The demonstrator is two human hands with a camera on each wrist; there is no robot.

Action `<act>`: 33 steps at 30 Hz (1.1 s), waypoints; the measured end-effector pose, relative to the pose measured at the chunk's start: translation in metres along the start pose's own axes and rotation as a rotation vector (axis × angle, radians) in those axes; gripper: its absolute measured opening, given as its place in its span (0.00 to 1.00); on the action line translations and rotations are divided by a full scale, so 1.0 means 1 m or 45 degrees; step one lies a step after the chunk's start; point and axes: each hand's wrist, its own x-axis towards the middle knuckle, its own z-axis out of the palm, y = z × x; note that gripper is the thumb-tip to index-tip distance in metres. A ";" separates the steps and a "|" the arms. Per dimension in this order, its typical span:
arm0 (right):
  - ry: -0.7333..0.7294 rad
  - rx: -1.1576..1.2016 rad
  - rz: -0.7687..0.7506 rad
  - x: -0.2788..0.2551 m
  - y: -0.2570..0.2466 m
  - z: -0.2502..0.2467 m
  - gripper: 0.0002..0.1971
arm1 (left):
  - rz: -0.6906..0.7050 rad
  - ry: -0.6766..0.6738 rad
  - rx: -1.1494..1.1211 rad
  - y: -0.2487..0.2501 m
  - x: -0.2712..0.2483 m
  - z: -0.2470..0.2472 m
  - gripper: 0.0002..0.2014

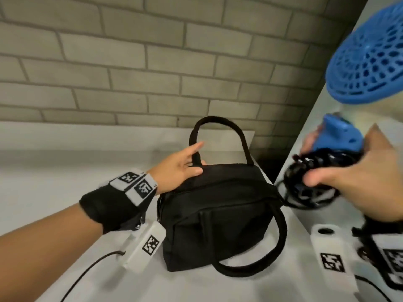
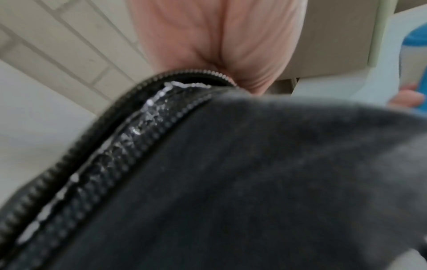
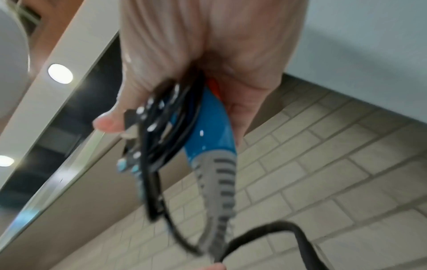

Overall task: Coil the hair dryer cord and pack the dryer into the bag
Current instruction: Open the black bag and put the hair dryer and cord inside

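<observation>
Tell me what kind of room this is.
Probably a bathroom or dressing area. A pale countertop runs along a tiled wall, and a mirror with ceiling lights reflected in it shows in the right wrist view. The blue hair dryer fits that too.

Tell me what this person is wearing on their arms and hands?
Both hands are bare. The left wrist carries a black band with white blocks printed with black square-pattern markers, and a thin black cable trails from it. The right wrist has similar marked white blocks.
</observation>
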 end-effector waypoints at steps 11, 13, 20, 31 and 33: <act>-0.816 -0.774 -0.213 0.019 0.061 0.108 0.41 | -0.076 0.191 -0.238 -0.017 -0.034 -0.017 0.17; -1.163 -0.773 -0.190 0.010 0.067 0.117 0.42 | -0.114 0.220 -0.283 -0.021 -0.031 -0.022 0.19; -1.576 -1.063 -0.098 0.002 0.073 0.130 0.38 | -0.084 0.308 -0.197 -0.017 -0.030 -0.022 0.20; -1.817 -1.479 -0.195 0.001 0.084 0.162 0.25 | 0.044 0.254 0.191 -0.021 -0.034 -0.018 0.20; -1.805 -1.405 -0.149 0.003 0.090 0.165 0.27 | 0.221 0.378 0.472 -0.008 -0.048 -0.012 0.18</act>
